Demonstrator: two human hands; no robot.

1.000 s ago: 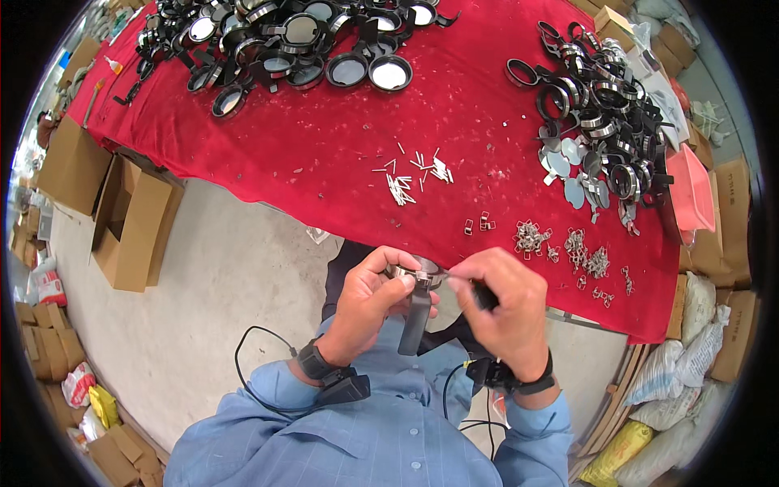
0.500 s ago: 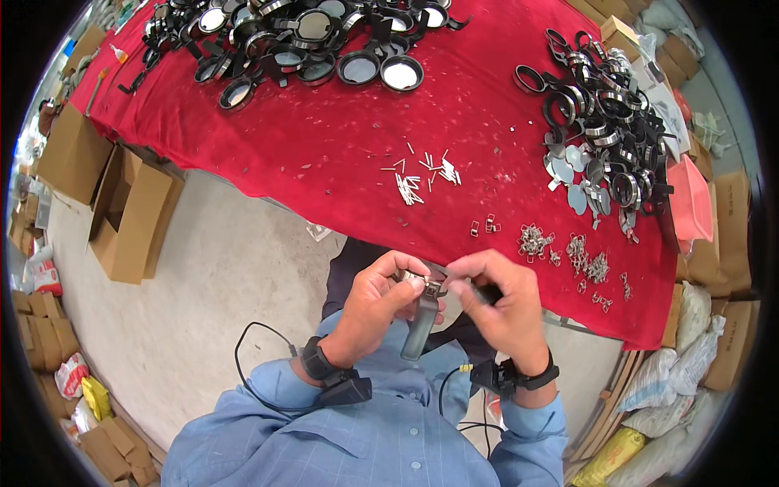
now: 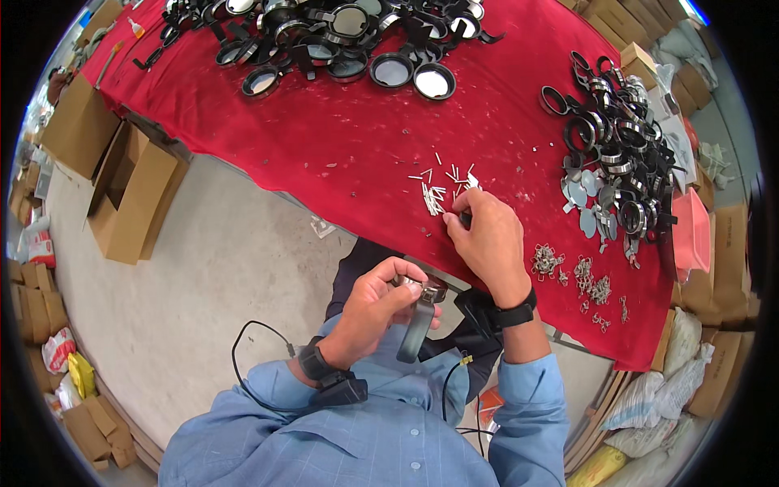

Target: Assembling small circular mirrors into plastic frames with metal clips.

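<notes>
In front of my body my left hand (image 3: 375, 302) is closed on a small metal-rimmed round part with a dark grey handle (image 3: 415, 331) that hangs down below the fingers. Out over the table's red cloth, my right hand (image 3: 492, 242) is curled, with a small dark object (image 3: 466, 219) between its fingers; its kind is hidden. The right fingertips are at a loose heap of thin white pins (image 3: 432, 199), partly covering some of them.
Small metal clips (image 3: 547, 260) lie in several little piles to the right. Black ring-shaped parts with handles (image 3: 392, 71) are heaped at the back, and more black and silver rings (image 3: 617, 162) at the right, beside a pink bin (image 3: 690, 231). An open cardboard box (image 3: 134, 203) stands left.
My right hand has left the handled part and moved forward to the white pins, carrying the dark object. My left hand still holds the part. The view has shifted slightly.
</notes>
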